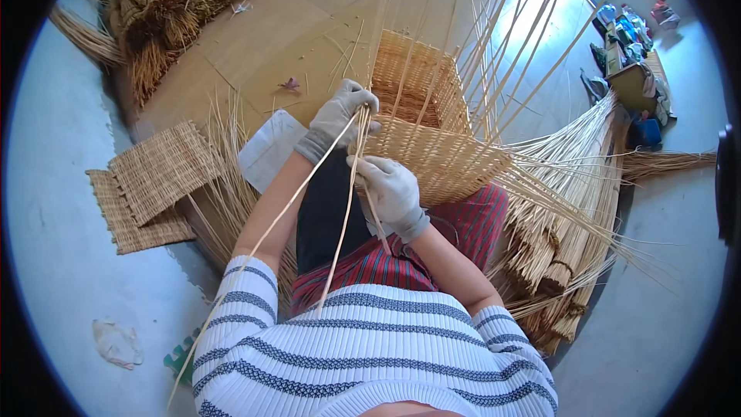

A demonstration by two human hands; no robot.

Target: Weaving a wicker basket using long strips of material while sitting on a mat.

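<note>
A rectangular wicker basket (432, 154) rests tilted against my lap, its long uprights fanning out past the far and right sides. At the basket's near left corner my left hand (340, 117), in a pale glove, is closed around several wicker strands (361, 137). Two long strands trail from there toward my body, one crossing over my left forearm. Just below, my right hand (391, 191), also gloved, pinches at the strands beside the basket's near wall. A short strand end sticks out under its fingers. The fingertips are partly hidden by the strands.
Bundles of pale wicker (563, 216) lie on the floor at the right, darker bundles (166, 15) at the far left. Two woven panels (162, 174) lie left of me, near loose strands. A cluttered low table (633, 81) stands at the far right.
</note>
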